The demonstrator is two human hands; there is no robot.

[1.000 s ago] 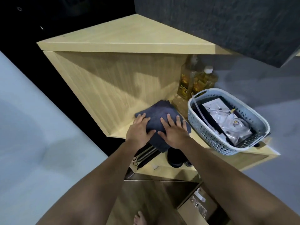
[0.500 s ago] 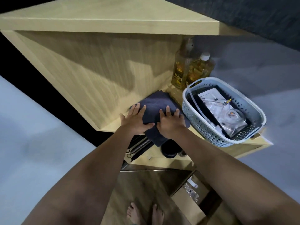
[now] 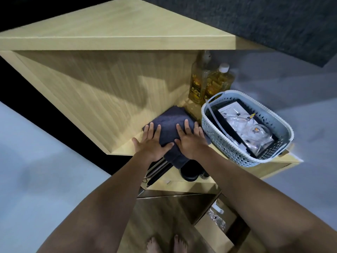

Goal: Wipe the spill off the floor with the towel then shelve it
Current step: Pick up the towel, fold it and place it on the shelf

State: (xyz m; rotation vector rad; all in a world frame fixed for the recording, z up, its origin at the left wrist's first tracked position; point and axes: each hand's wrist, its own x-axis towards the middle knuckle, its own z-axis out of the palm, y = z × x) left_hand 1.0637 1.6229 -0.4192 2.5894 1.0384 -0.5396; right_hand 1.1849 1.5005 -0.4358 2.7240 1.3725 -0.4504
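Light-wood corner shelf (image 3: 127,150) against grey walls, wood-look floor below. Item one: dark grey towel (image 3: 169,123), folded, lying on the shelf board near its front edge, one end drooping over the lip. Left hand (image 3: 149,141): flat on the towel's left part, fingers straight and spread, thumb laid across the cloth. Right hand (image 3: 189,139): flat on the towel's right part, fingers straight, just beside the left hand. Item two: pale perforated basket (image 3: 228,148), just right of the towel, holding clear plastic packets and a dark tray. Item three: two amber bottles (image 3: 209,83), upright in the back corner behind the basket. Lower shelf: dark round object and black-handled tools, partly hidden. Bare feet (image 3: 164,245) at bottom edge.
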